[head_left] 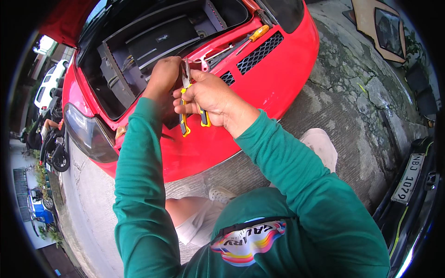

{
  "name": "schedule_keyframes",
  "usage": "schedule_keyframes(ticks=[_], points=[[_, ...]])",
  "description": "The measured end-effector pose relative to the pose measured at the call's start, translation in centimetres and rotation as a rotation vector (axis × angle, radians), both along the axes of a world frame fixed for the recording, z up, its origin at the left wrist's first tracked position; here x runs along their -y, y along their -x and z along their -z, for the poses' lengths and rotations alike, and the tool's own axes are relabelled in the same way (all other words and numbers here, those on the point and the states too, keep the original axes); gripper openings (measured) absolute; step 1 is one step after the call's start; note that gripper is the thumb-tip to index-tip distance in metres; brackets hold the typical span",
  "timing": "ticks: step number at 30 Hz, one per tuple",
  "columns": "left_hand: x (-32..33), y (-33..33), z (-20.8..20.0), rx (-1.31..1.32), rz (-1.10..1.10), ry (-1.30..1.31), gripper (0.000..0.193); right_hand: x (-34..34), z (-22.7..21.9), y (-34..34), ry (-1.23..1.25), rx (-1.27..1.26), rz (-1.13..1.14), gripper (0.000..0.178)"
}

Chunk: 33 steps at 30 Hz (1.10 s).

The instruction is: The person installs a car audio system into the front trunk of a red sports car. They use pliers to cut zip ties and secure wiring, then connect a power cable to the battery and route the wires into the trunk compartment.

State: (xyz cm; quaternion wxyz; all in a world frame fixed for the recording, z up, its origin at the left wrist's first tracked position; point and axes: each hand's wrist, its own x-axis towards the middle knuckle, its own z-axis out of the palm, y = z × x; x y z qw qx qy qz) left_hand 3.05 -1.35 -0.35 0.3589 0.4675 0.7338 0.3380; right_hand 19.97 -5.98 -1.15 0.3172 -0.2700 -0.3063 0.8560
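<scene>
My right hand (211, 97) is closed around pliers (185, 99) with yellow and black handles. Their metal jaws point up, away from me, beside the fingers of my left hand. My left hand (163, 76) is curled at the edge of the red car's open compartment (118, 99); its fingertips and whatever they grip are hidden. Both hands are above the red bumper (204, 155). Just beyond my right hand a metal wrench (218, 53) lies along the compartment's edge. A screwdriver (258, 33) with a yellow-orange handle rests above the black mesh grille (261, 53).
Inside the compartment sits a flat black box (162, 39), with loose wires (129, 62) near it. A headlight (88, 132) is at the car's left corner. Behind me to the right stands a dark vehicle (410, 204). Motorcycles (58, 150) are at the far left; cracked concrete (357, 97) lies to the right.
</scene>
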Motion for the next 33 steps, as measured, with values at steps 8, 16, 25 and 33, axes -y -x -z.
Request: schedule_keyframes(ticks=[8,16,25,33], points=[[-0.5,-0.4,0.5,-0.097,-0.001,-0.021,0.040,-0.5,-0.7,1.1,-0.102,0.062,0.086,0.051],[-1.2,0.1,2.0,-0.096,-0.005,-0.045,0.034,-0.5,-0.3,1.8,-0.154,0.186,0.167,0.056],[-3.7,3.0,4.4,-0.620,0.193,-0.115,0.036,-2.0,0.9,3.7,-0.084,0.081,0.261,0.049],[-1.6,-1.7,3.6,-0.622,0.142,-0.082,0.038,-6.7,3.1,3.2,-0.177,0.325,0.555,0.037]])
